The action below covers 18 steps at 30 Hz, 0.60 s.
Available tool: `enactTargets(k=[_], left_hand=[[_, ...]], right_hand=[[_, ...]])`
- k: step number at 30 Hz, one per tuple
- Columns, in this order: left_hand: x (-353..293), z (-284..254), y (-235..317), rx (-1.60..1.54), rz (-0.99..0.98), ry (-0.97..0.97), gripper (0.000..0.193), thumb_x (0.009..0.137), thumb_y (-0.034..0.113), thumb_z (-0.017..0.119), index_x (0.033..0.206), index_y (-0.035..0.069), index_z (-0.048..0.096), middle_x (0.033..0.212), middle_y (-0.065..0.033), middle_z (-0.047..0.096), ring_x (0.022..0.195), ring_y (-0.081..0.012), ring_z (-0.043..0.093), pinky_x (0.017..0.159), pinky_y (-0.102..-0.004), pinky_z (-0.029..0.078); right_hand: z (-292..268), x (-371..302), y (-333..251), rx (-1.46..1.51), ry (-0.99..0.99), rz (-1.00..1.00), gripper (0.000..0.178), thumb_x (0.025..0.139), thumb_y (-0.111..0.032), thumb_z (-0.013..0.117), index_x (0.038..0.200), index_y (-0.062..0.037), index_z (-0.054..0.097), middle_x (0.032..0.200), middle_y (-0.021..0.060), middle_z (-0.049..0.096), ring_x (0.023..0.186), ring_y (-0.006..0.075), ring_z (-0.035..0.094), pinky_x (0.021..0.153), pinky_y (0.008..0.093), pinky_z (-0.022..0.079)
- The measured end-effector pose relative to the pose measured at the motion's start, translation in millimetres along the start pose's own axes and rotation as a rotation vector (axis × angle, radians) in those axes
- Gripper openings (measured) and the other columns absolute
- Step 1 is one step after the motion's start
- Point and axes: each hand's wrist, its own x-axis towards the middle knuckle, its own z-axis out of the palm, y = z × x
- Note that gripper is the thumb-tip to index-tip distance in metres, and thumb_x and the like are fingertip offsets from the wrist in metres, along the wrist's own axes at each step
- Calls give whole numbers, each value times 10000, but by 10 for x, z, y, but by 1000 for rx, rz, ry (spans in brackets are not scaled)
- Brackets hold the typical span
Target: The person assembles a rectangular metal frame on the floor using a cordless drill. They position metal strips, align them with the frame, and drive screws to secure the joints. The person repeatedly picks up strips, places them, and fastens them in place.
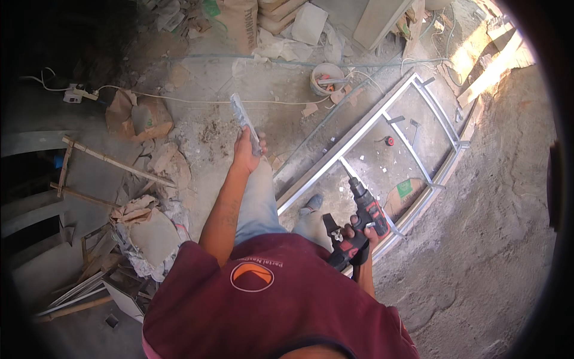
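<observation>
My left hand (248, 149) is closed round the lower end of a short grey metal channel piece (240, 113), which points up and away from me. In my right hand (362, 233) is a black and red cordless drill (369, 209), gripped by its handle, with its chuck pointing forward and to the left. Beneath and beyond the drill lies a metal profile frame (341, 161) with a curved right side and several crossbars. A small red round object (390, 141), perhaps a tape measure, rests on the floor inside the frame. What tips the drill is unclear.
A white bucket (326, 79) with tools stands ahead. Pale cable (209, 100) crosses the floor to a power strip (75, 94) on the left. Torn brown paper bags (140, 116), a debris sack (149, 233) and a wooden frame (116, 161) lie left. Rough concrete (478, 239) rises right.
</observation>
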Motion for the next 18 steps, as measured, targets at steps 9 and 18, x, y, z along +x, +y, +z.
enactTargets(k=[9, 18], left_hand=[[-440, 15, 245, -164, 34, 20, 323, 1098, 457, 406, 1336, 240, 431, 1143, -131, 649, 1010, -259, 644, 912, -387, 530], [-762, -645, -446, -231, 208, -195, 426, 1048, 168, 573, 1422, 167, 370, 1304, -153, 555, 1253, -335, 562, 1062, -443, 498]], right_hand=[[545, 435, 7, 40, -165, 33, 457, 873, -237, 660, 1245, -12, 520, 1070, 97, 605, 849, 242, 568, 738, 387, 511], [246, 73, -446, 9, -302, 32, 462, 860, -293, 659, 1220, -30, 539, 874, 125, 611, 891, 286, 573, 808, 405, 497]])
